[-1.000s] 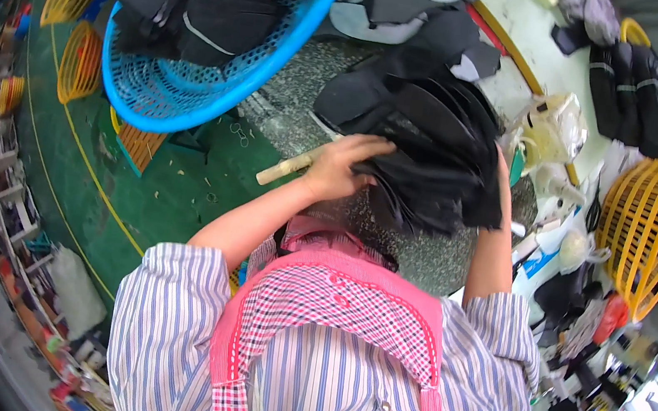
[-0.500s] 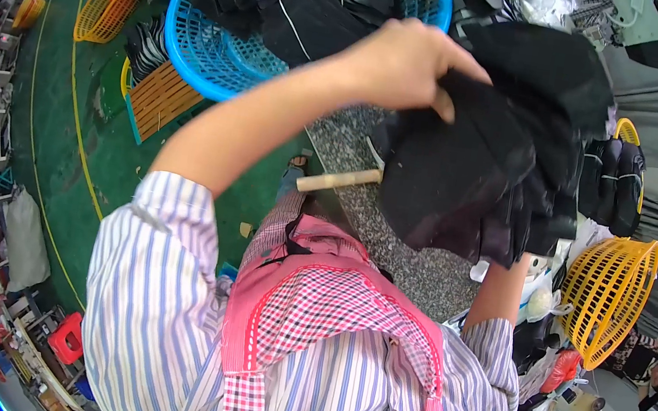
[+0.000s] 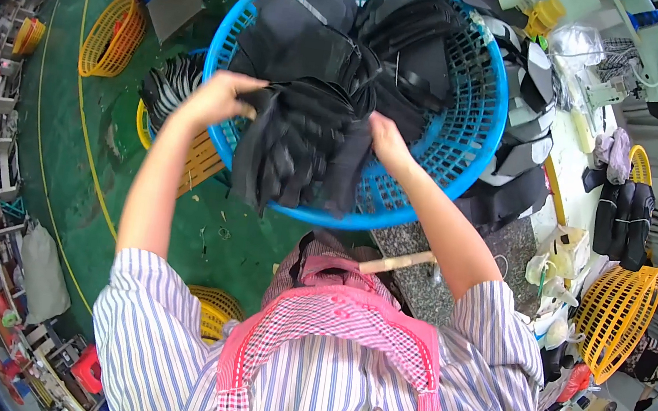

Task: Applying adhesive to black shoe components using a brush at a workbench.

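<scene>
Between my two hands hangs a thick stack of black fabric pieces (image 3: 303, 147), its loose edges fanning downward over the near rim of the blue plastic basket (image 3: 491, 136). My left hand (image 3: 222, 98) grips the stack's left side, fingers curled over the top edge. At its right side my right hand (image 3: 388, 141) is closed on it, some fingers hidden behind the fabric. Inside the basket lie more black bundles (image 3: 305, 13), some tied with pale bands.
A wooden handle (image 3: 397, 262) juts from the speckled grey table (image 3: 418, 289). Black and grey pieces (image 3: 520, 161) lie right of the basket. Yellow baskets stand at the far left (image 3: 113, 36) and right (image 3: 619, 322). A wooden slatted stool (image 3: 198, 166) is partly hidden behind the basket.
The black stack has moved left from above the table to the blue basket. My right hand has come from beneath to its right side; my left hand now holds its left side.
</scene>
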`<state>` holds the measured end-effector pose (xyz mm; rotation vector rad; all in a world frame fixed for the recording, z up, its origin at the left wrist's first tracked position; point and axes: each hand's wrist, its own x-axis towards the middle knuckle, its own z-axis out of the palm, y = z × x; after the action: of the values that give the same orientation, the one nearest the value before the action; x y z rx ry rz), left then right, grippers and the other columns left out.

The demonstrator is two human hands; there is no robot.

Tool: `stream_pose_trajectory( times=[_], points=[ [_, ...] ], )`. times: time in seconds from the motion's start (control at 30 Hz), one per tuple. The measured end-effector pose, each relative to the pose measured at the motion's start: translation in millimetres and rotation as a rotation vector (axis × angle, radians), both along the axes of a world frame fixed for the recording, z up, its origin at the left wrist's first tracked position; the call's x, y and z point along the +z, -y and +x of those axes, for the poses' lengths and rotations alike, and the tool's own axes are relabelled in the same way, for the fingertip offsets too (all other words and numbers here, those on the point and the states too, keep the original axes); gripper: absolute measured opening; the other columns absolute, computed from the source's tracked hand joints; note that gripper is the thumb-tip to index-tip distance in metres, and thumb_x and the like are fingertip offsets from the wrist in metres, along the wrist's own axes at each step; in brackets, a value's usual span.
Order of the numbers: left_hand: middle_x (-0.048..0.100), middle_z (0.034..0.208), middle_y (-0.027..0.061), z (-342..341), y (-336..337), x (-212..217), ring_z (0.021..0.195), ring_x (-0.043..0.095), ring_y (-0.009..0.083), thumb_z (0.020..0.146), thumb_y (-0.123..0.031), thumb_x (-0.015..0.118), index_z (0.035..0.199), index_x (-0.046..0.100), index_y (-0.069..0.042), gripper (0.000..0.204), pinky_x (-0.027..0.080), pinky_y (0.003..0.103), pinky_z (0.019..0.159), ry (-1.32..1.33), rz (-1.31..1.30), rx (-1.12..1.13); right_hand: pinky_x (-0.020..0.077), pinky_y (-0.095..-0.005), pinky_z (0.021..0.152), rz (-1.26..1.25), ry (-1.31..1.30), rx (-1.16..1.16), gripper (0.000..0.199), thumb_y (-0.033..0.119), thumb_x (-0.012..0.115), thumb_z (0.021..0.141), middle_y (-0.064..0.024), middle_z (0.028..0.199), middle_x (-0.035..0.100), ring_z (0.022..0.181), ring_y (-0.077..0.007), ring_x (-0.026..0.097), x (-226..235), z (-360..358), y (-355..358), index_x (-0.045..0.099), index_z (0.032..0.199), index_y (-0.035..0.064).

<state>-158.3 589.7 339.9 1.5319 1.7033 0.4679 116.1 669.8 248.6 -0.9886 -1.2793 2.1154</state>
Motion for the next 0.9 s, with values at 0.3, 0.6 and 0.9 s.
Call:
stream_pose_trajectory(
  times=[0.3,0.6,0.9],
  points=[
    [0.048,0.116,0.0107,-13.4,-24.8,3.4,0.11,0.043,0.0227,0.059,0.005,0.058,0.117,0.046,-0.008,0.06,0.034,0.03,0.091,-0.016,-0.011,-0.029,0.0438,-0.0258,0.066,0.57,0.258,-0.269,0.018,0.011,0.052,0.079,-0.0104,0.082,0.06,0.073,-0.0162,0.058,14.1,6.0,-19.2,0.056,0.092,0.0001],
    [0.057,0.102,0.011,-20.1,-50.9,33.3,0.093,0.054,0.0236,0.07,-0.006,0.058,0.107,0.053,-0.006,0.037,0.042,0.031,0.079,-0.211,0.218,0.049,0.0371,-0.0322,0.085,0.46,0.423,-0.675,0.09,0.032,0.073,0.06,-0.0201,0.117,0.039,0.101,-0.0243,0.045,36.1,1.9,-160.4,0.021,0.126,0.0005],
    [0.059,0.095,0.0103,14.3,-67.7,47.4,0.088,0.057,0.0207,0.072,-0.012,0.06,0.101,0.056,-0.004,0.03,0.044,0.029,0.076,0.068,0.346,-0.003,0.032,-0.0397,0.091,0.414,0.644,-0.727,0.101,0.038,0.08,0.041,-0.0208,0.119,0.031,0.111,-0.0336,0.034,81.5,-90.9,-176.8,0.027,0.125,0.0182]
  ],
)
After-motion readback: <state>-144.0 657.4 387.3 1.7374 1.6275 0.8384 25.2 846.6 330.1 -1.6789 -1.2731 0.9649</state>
